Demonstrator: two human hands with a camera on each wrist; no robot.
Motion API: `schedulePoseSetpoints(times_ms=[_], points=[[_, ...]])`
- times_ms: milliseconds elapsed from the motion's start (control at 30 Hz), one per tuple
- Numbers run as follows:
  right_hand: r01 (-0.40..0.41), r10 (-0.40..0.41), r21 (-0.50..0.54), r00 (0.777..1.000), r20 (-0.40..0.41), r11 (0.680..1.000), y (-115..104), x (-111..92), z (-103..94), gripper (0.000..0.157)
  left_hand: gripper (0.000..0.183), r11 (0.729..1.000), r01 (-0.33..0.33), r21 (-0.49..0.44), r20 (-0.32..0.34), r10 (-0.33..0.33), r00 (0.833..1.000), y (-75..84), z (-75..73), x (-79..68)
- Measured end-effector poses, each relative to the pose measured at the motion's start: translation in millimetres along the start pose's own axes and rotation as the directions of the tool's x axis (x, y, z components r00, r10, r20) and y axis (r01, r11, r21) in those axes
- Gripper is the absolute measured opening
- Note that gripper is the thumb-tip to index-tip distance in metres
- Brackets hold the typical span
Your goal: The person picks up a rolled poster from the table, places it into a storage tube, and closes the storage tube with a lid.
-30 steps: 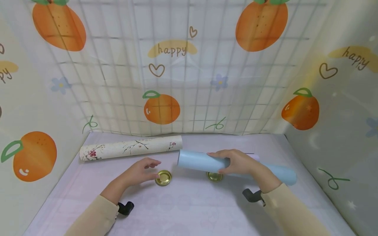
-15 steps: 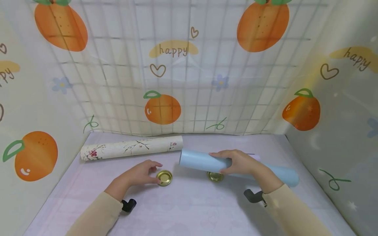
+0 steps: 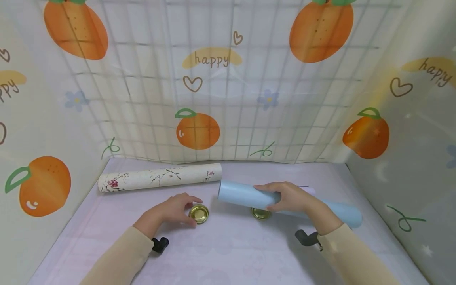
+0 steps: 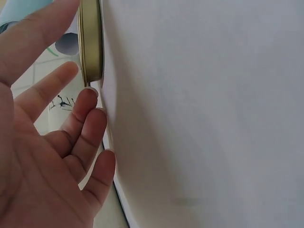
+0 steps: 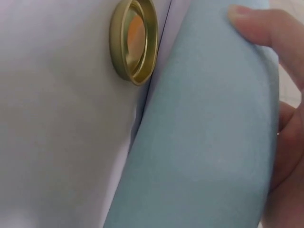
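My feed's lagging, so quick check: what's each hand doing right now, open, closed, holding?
Left hand: open, at the left gold dish; contact can't be told.
Right hand: closed, holding the blue roll.

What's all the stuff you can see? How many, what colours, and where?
Flowered roll: one, white with reddish blossoms, back left
Blue roll: one, light blue, in the right hand
Lilac roll: one, pale purple, behind the right hand, mostly hidden
Gold dishes: two, gold, on the table
Table: one, pale lilac, underneath
Backdrop: pieces unclear, white with orange fruit, behind and beside
Black wrist pieces: two, black, at the wrists
Sleeves: two, beige, in front
Left hand: one, bare, at the left dish
Right hand: one, bare, gripping the blue roll
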State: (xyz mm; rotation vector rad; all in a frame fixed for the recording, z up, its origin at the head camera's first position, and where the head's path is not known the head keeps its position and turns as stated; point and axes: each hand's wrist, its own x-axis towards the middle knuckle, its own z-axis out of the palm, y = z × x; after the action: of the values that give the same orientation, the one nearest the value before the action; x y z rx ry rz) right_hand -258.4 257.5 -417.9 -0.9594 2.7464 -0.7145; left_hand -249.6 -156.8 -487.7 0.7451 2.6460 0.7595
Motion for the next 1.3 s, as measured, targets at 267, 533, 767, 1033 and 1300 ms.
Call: schedulePoseSetpoints(times_ms=[267, 533, 767, 1033, 1300], points=[[0.010, -0.010, 0.011, 1.000, -0.003, 1.000, 1.2, -2.2, 0.3, 0.068, 0.072, 0.999, -0.003, 0.036, 0.014, 0.003, 1.000, 5.3, 0.1, 2.9], [0.025, -0.025, 0.003, 1.000, -0.003, 1.000, 3.6, -3.5, 1.1, 0.066, 0.068, 0.998, -0.007, 0.065, 0.005, 0.006, 1.000, 1.5, 4.0, 8.0], [0.039, -0.039, -0.001, 0.999, -0.001, 0.999, 1.7, -3.8, -0.1, 0.066, 0.063, 0.999, 0.012, 0.052, -0.001, -0.012, 1.000, 0.6, 3.5, 7.7], [0.040, -0.040, -0.005, 0.999, 0.001, 0.999, 0.2, -4.1, 1.6, 0.068, 0.064, 1.000, 0.031, -0.004, -0.010, -0.031, 0.999, 0.4, -0.5, 1.5], [-0.007, 0.007, -0.027, 1.000, 0.005, 1.000, -0.1, -4.9, 3.5, 0.069, 0.066, 0.997, 0.003, -0.080, -0.059, -0.008, 0.998, -3.4, -2.8, -0.7]])
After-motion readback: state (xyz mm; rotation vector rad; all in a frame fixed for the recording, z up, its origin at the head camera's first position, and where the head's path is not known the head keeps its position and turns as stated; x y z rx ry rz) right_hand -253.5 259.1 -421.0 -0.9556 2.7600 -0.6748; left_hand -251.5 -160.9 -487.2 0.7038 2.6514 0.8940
